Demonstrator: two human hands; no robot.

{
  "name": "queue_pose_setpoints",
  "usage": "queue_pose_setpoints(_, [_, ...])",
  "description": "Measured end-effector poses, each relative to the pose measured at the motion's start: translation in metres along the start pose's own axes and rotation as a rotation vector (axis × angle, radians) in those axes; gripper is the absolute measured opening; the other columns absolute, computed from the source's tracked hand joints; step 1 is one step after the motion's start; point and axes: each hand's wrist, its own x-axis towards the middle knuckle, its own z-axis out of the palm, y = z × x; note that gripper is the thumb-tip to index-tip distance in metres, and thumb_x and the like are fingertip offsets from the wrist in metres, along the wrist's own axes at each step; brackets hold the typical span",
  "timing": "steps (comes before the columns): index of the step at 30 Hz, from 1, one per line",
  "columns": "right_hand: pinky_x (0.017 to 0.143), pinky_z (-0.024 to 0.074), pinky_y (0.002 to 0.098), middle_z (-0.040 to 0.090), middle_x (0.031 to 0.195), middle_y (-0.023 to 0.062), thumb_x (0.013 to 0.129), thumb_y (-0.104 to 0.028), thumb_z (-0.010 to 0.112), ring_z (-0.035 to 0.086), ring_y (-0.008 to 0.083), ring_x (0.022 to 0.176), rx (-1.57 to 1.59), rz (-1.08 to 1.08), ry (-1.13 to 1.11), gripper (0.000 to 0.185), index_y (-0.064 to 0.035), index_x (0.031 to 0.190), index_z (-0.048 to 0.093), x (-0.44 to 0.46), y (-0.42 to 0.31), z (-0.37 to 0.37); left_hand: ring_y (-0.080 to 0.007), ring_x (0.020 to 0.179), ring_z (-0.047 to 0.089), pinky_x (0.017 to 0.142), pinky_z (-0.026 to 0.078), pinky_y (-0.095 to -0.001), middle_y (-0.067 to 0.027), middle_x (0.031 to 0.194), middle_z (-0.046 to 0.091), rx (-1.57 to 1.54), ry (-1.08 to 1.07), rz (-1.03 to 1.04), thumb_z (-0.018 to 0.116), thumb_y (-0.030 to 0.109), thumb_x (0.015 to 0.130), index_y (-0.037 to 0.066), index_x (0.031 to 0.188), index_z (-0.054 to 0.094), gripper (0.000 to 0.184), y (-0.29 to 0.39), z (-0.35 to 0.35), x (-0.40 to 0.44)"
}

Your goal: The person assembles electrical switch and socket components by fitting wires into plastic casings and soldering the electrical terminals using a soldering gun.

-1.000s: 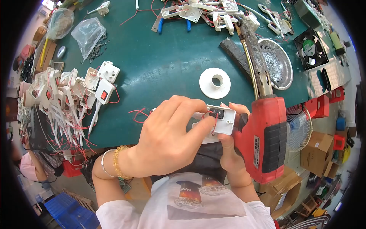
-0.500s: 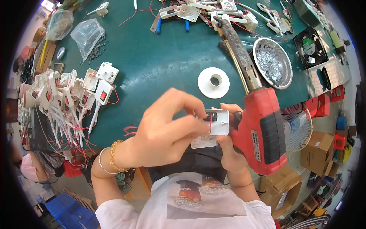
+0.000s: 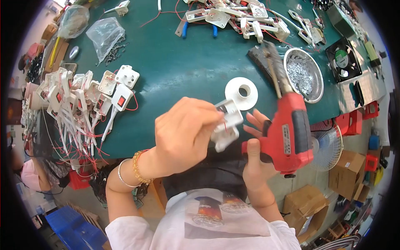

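My left hand (image 3: pixel 185 135) pinches a white plastic housing (image 3: pixel 231 116) with a dark part inside and a bit of red wire; a second white piece (image 3: pixel 226 138) hangs just below it. My right hand (image 3: pixel 256 154) is beside the housing, apart from it, with fingers and thumb spread around the handle side of a red and black soldering gun (image 3: pixel 291 135). Whether the palm bears the gun is hard to tell. The gun's metal barrel points up the table. Behind the housing lies a white spool (image 3: pixel 241 93).
A heap of white plugs with red wires (image 3: pixel 79 100) lies at the left, more parts (image 3: pixel 254 25) at the back. A metal bowl of silvery bits (image 3: pixel 303 75), a black fan (image 3: pixel 343 59) and a clear bag (image 3: pixel 105 36) are on the green table (image 3: pixel 166 62).
My left hand has drawn the housing away from my right hand and tilted it. My right fingers have let go of it and spread. The soldering gun has shifted and turned slightly.
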Motion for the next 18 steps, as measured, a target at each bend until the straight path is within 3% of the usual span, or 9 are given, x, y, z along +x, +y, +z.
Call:
queue_pose_setpoints(2, [0.08, 0.0501, 0.0332, 0.055, 0.11, 0.0164, 0.091, -0.021, 0.057, 0.059, 0.0211, 0.094, -0.111, 0.059, 0.039, 0.049, 0.0046, 0.127, 0.037, -0.011, 0.003, -0.008, -0.0241, 0.061, 0.06, 0.049, 0.047, -0.0297, -0.0127, 0.074, 0.061, 0.121, 0.16, 0.014, 0.067, -0.008, 0.07, -0.002, 0.085, 0.058, 0.019, -0.004, 0.002, 0.0])
queue_pose_setpoints(3, [0.076, 0.0494, 0.0302, 0.054, 0.103, 0.0114, 0.09, -0.013, 0.056, 0.058, 0.0168, 0.086, -0.129, 0.09, 0.014, 0.038, 0.0027, 0.12, 0.041, -0.015, 0.0, -0.008, -0.0234, 0.06, 0.06, 0.048, 0.046, -0.0295, -0.0131, 0.074, 0.061, 0.121, 0.165, -0.013, 0.066, -0.009, 0.072, -0.002, 0.086, 0.058, 0.017, -0.004, 0.002, -0.001])
queue_pose_setpoints(7, [0.068, 0.0474, 0.0253, 0.054, 0.099, 0.0089, 0.084, 0.0, 0.059, 0.056, 0.0124, 0.08, -0.184, 0.141, -0.144, 0.029, -0.0001, 0.11, 0.044, -0.017, -0.001, -0.004, -0.0228, 0.06, 0.06, 0.048, 0.046, -0.0293, -0.0128, 0.073, 0.061, 0.127, 0.167, -0.076, 0.067, -0.009, 0.071, -0.002, 0.086, 0.058, 0.018, 0.009, 0.0, 0.003])
queue_pose_setpoints(11, [0.069, 0.047, 0.0243, 0.055, 0.095, 0.0077, 0.083, 0.001, 0.061, 0.057, 0.0119, 0.079, -0.099, 0.196, -0.093, 0.032, 0.0, 0.111, 0.044, -0.014, -0.003, 0.0, -0.0244, 0.065, 0.062, 0.052, 0.048, -0.0299, -0.0127, 0.075, 0.061, -0.009, 0.154, -0.082, 0.068, -0.009, 0.07, -0.001, 0.084, 0.059, 0.018, 0.012, -0.003, 0.003])
queue_pose_setpoints(17, [0.071, 0.047, 0.0246, 0.057, 0.098, 0.0071, 0.083, 0.004, 0.059, 0.058, 0.0126, 0.081, -0.241, 0.14, -0.191, 0.035, 0.0016, 0.115, 0.045, -0.018, 0.016, -0.009, -0.0277, 0.077, 0.062, 0.057, 0.051, -0.0304, -0.0114, 0.08, 0.061, -0.17, 0.065, -0.105, 0.07, -0.008, 0.066, 0.0, 0.084, 0.06, 0.022, 0.015, 0.001, -0.003])
queue_pose_setpoints(18, [0.066, 0.0453, 0.0246, 0.057, 0.102, 0.0092, 0.082, 0.003, 0.062, 0.058, 0.0137, 0.077, -0.291, 0.017, -0.187, 0.034, 0.0008, 0.112, 0.048, -0.017, 0.023, -0.012, -0.0282, 0.083, 0.062, 0.057, 0.052, -0.0302, -0.0116, 0.085, 0.061, -0.167, -0.004, -0.062, 0.071, -0.008, 0.065, 0.0, 0.084, 0.06, 0.023, 0.015, -0.001, -0.002])
